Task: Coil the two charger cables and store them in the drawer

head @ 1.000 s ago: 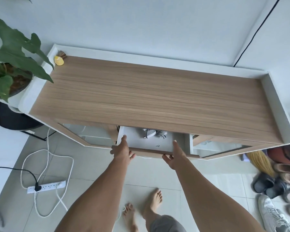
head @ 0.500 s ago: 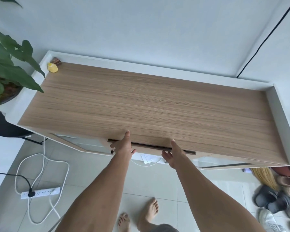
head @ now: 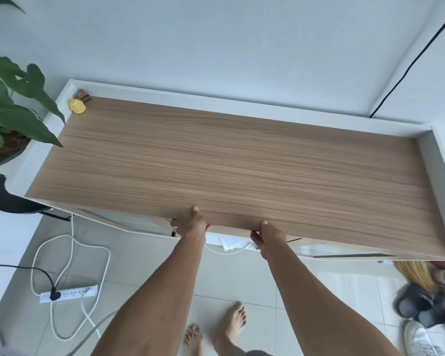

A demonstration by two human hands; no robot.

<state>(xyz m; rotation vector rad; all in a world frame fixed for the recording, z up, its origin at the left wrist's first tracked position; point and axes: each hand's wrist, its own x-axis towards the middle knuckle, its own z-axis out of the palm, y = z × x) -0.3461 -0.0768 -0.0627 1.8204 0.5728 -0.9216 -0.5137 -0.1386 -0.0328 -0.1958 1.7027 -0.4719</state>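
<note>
The drawer front (head: 231,229) shows only as a thin wooden strip under the edge of the cabinet top (head: 242,163); the drawer is pushed in. My left hand (head: 192,223) and my right hand (head: 266,237) are at that strip, thumbs lying on the top's edge and fingers curled against the front. Both charger cables are hidden from view.
A potted plant (head: 8,111) stands left of the cabinet, and a small yellow object (head: 76,106) sits in the top's back left corner. On the floor lie a white power strip (head: 70,293) with looping cords at the left, shoes (head: 421,304) at the right, and my bare feet below.
The drawer, open one second ago with the coiled cables inside, has slid shut under both hands. The camera has moved closer over the cabinet.
</note>
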